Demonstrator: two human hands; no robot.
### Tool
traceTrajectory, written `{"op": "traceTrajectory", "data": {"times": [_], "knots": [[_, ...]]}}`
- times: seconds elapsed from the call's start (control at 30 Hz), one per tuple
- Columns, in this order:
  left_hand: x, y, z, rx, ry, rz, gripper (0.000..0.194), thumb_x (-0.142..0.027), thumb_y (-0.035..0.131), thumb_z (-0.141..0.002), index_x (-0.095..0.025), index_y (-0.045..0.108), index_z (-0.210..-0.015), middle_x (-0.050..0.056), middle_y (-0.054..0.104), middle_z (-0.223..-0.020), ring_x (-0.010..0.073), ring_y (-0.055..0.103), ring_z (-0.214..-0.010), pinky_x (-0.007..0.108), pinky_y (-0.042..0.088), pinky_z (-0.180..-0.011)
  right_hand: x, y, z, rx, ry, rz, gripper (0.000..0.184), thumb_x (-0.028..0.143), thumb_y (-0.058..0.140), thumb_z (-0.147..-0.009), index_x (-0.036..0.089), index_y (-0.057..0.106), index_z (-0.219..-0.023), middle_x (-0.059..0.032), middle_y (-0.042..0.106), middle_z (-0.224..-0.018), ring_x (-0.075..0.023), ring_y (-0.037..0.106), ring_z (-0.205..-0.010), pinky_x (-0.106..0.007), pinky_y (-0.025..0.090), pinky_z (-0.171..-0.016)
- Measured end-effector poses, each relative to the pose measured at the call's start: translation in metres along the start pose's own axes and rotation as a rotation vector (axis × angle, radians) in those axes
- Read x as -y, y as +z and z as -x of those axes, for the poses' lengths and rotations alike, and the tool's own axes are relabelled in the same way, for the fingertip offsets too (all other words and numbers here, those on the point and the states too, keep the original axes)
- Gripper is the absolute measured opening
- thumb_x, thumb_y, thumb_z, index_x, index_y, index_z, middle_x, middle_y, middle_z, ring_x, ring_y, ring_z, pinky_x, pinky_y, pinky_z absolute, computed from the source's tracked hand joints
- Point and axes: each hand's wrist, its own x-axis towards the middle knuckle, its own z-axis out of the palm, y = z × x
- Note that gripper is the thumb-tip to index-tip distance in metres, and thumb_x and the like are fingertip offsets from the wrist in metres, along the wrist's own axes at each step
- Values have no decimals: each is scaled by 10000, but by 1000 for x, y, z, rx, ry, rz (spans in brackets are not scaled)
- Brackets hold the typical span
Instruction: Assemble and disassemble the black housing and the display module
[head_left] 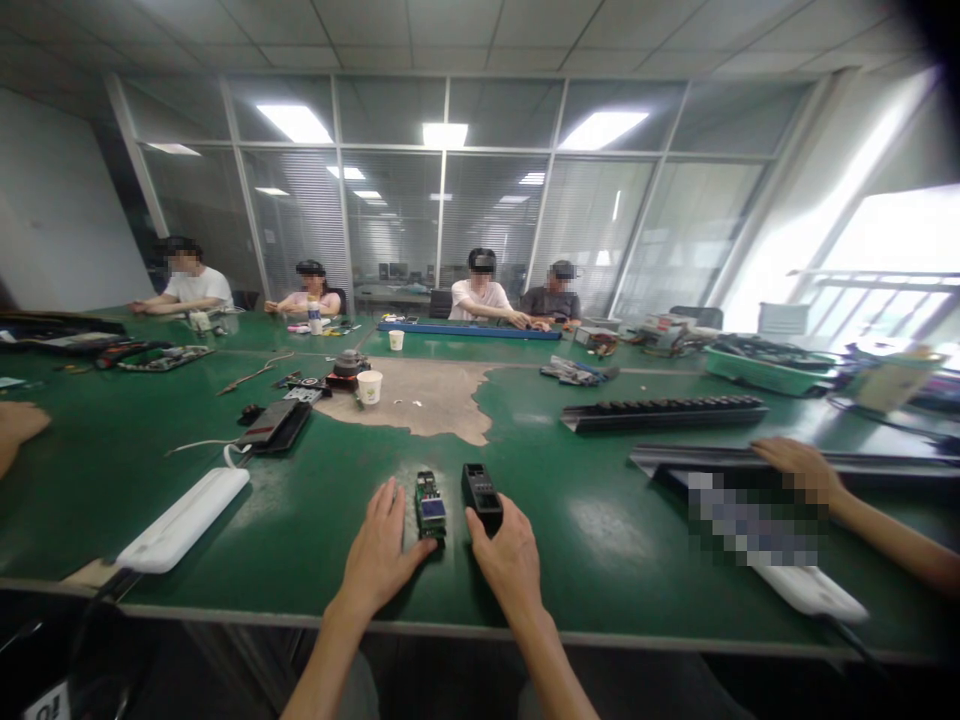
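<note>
Two hands were on my head-cam feed, both low at the near side of the green table [300,545]. The left hand [379,545] was loose, not clenched: fingers stretched fwd, thumb out to the R. The circuit board [430,525] lay just R of those fingers, w/ a thin strip of tabletop btwn, its near end by the thumb tip; I couldn't tell for sure if thumb & board touched. It had a small bluish screen [433,507] partway along.

The right hand [511,550] was grasping the black casing [478,483], thumb on the L, fingers round the R, near end in the grip & far end sticking out fwd. Board & casing were side by side, approx parallel, a bit apart, so both sat btwn the two hands.

Other stuff I saw: white power strip [184,520] well off to the L; paper cup [369,388] farther out, on the brown patch [427,395]. Far R, a co-worker's hand [801,468] was at a long dark channel [705,458], well apart from my pair.
</note>
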Motion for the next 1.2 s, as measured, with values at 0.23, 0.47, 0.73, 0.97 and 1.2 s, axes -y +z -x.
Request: {"op": "traceTrajectory", "data": {"times": [0.23,0.47,0.73,0.97,1.2], "knots": [[2,3,0,-18,2,27,940,-726,495,-800,-70,335,-1455,186,206,-1567,323,166,-1452,464,238,-1157,0,1,6,-33,-1,59,816,554,565,-810,-35,421,-1356,-270,542,-1290,-343,487,-1231,-440,384,-1034],[2,4,1,-21,5,19,964,-720,519,-788,-63,313,-1462,179,194,-1573,319,155,-1454,453,231,-1164,5,-5,6,-63,-29,28,868,603,544,-817,-11,369,-1405,-252,497,-1357,-328,455,-1271,-445,366,-1052],[1,2,1,3,-2,-15,990,-748,501,-784,-33,333,-1448,194,202,-1567,334,140,-1455,461,190,-1179,3,-6,6,12,-8,66,610,506,534,-857,44,553,-1256,-211,639,-1144,-300,582,-1099,-410,438,-948],[1,2,0,-6,-5,-15,923,-694,548,-772,-80,364,-1436,166,250,-1559,339,160,-1451,473,208,-1172,39,-21,-3,-15,-26,-129,521,517,507,-869,148,577,-1232,-127,659,-1141,-251,604,-1067,-372,438,-948],[2,3,2,-43,10,12,892,-636,569,-779,-98,330,-1449,175,270,-1549,337,188,-1445,499,233,-1157,80,-20,-3,48,-47,-135,482,486,515,-859,150,602,-1193,-124,683,-1057,-246,633,-1002,-344,452,-885]]}}
